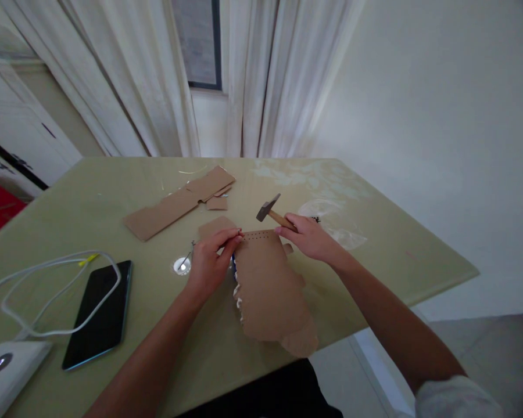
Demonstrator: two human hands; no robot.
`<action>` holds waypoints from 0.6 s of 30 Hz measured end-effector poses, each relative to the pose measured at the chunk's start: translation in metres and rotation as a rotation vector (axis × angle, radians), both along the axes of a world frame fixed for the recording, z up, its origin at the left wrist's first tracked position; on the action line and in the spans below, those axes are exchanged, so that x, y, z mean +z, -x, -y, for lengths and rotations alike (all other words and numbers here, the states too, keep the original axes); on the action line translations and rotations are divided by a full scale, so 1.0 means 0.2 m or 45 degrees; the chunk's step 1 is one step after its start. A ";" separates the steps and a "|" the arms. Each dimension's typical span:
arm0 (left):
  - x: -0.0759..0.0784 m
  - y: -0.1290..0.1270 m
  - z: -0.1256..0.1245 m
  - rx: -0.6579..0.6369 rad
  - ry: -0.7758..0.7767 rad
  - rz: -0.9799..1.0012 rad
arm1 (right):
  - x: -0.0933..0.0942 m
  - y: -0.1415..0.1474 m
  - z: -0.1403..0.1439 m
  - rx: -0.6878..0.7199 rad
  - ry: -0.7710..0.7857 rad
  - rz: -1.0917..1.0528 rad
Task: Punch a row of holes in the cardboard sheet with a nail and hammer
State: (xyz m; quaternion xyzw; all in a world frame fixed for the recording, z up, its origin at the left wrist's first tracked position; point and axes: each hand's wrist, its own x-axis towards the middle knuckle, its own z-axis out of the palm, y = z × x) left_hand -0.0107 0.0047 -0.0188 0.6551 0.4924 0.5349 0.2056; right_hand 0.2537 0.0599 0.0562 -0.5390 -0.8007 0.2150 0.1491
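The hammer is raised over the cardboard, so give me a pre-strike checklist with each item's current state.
1. Hammer gripped: ok, the right hand is closed on the wooden handle, head tilted up above the table.
2. Cardboard piece steadied: ok, the left hand pinches its upper left edge by the row of holes.
3. Left fingertips away from the strike line: not ok, they sit right at the hole row.
4. Nail or punch in place: cannot tell, too small to see.
5. Cardboard fully supported: not ok, its lower end hangs past the table edge.
6. Phone apart from the work: ok.
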 end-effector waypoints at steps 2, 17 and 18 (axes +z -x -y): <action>0.00 0.00 -0.01 -0.008 0.022 0.017 | -0.02 0.01 -0.01 0.010 0.048 0.039; 0.02 0.00 0.00 -0.020 0.048 -0.066 | 0.34 0.10 0.07 0.324 -0.105 0.104; 0.02 0.00 0.00 -0.018 0.051 -0.076 | 0.36 0.12 0.08 0.344 -0.103 0.137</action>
